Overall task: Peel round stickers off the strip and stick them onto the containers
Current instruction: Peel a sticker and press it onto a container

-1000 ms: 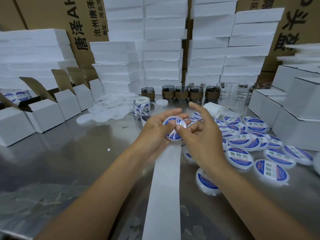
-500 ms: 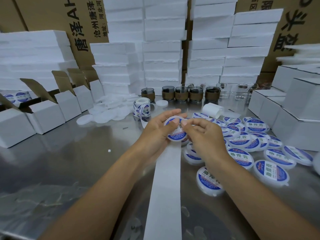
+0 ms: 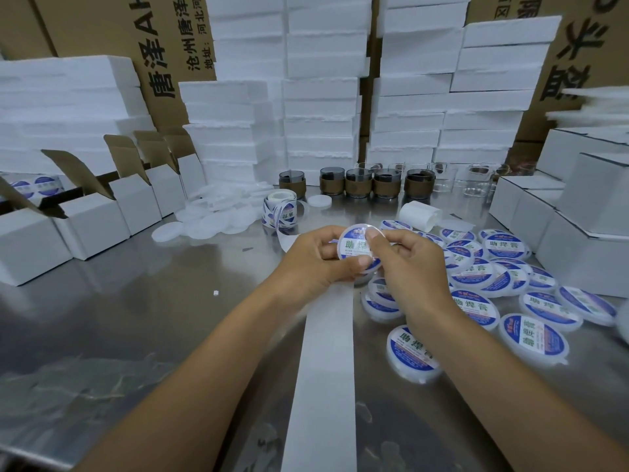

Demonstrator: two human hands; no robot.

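The left grip [image 3: 316, 264] grasps the round container [image 3: 360, 229] by its edge, thumb curled onto the lower rim and fingers behind. This leaves the face bare and turned up toward the person. The right grip [image 3: 412, 264] pinches the same container from the other side, with the thumb pressed on the upper right of the round sticker [image 3: 354, 248]. It is probably rubbing the sticker's edge down so it bonds flat. The task's thing is thus held between both grips, lifted off the desk [image 3: 136, 318].

Under the grips runs the bare backing strip [image 3: 323, 369], trailing toward the person. It feeds from the sticker roll [image 3: 280, 212], which stands just beyond the left grip, so the next sticker is within easy reach. To the right of the right grip lie the labelled containers [image 3: 476, 301], loosely overlapping, likely dropped there as each was finished. Beyond and left of the left grip sits a heap of plain white lids [image 3: 218, 219], with open white boxes [image 3: 92, 216] further left.

A second ago the right forefinger stuck out straight above the container, and the face showed mostly blue. Half a second ago both thumbs met on the face. Now the right fingers are tucked in and the container is tipped up, so the green characters can be read. The strip, the roll and the pile lie as before.
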